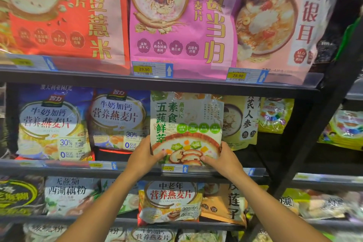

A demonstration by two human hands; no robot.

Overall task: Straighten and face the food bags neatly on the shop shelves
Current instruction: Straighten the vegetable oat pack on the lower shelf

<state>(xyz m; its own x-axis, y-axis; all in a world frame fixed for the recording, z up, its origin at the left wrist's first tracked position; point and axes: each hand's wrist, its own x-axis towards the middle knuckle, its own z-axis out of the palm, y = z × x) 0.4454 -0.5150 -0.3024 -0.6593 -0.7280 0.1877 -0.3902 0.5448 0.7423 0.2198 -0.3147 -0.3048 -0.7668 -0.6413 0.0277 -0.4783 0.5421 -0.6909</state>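
A pale green and white oatmeal bag (pixel 186 124) with mushroom and okra pictures stands upright on the middle shelf (pixel 59 167), facing front. My left hand (pixel 144 156) grips its lower left corner, thumb across the front. My right hand (pixel 224 158) grips its lower right corner the same way. Two blue and white oatmeal bags (pixel 53 124) (pixel 119 120) stand to its left. A yellow ginseng bag (pixel 241 122) sits behind its right edge, partly hidden.
The top shelf carries big red (pixel 64 12), pink (pixel 182 17) and pale pink (pixel 275 21) bags over price tags (pixel 152 68). Lower shelves hold more bags, one yellow and red (pixel 170 202). A black upright post (pixel 314 124) bounds the shelves on the right.
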